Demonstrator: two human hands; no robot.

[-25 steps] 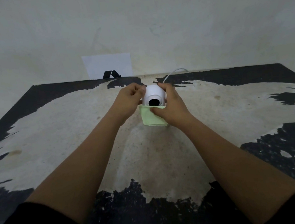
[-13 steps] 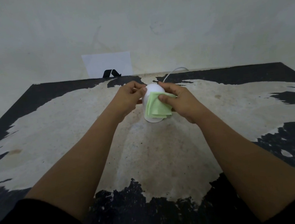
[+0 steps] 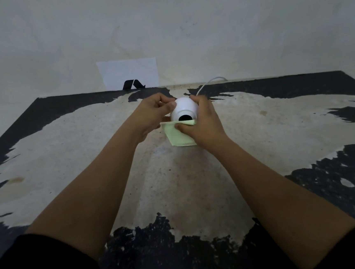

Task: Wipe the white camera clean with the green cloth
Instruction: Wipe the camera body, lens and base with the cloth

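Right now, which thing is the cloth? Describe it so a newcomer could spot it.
On the worn black-and-cream table, look to the far middle where both hands meet around the white camera. The green cloth is the flat folded pale square just below its dark lens, pinched by the right hand.

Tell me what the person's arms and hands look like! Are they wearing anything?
Both arms are bare from the wrists up to about the elbows. Black sleeves are pushed up at the bottom of the picture, one on each arm. The left hand and right hand are bare: no gloves, and no rings, watch or bracelets that I can see. The fingers look bare too.
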